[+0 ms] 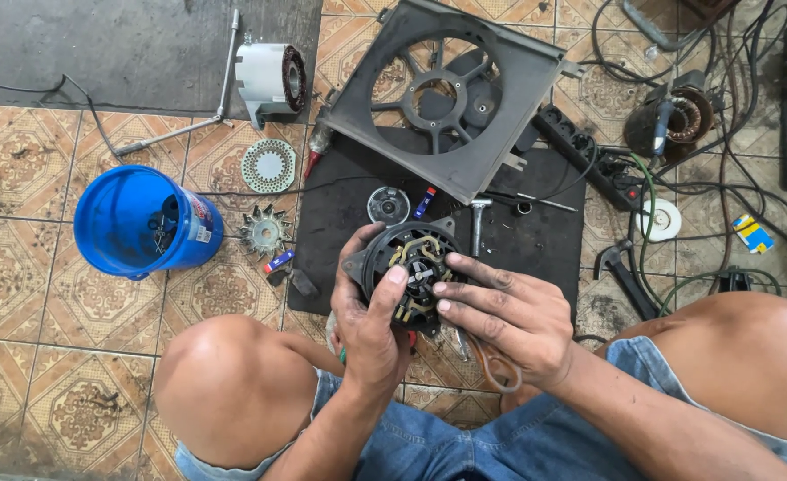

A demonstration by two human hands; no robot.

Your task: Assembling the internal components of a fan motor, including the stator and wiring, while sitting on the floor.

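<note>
A round black motor housing [411,267] with brass contacts and a white centre part is held up over a black mat [340,214] on the tiled floor. My left hand [369,321] grips the housing from below and from its left side, thumb on its face. My right hand [500,312] reaches in from the right, with its fingertips touching the middle of the housing's face. Both of my knees frame the hands.
A grey fan shroud [451,89] lies behind the mat. A blue bucket [144,221] stands at the left, with a metal rotor fan [264,232], a perforated disc [269,165] and a stator [273,78] nearby. Cables, a power strip [589,151] and a hammer [620,272] lie at the right.
</note>
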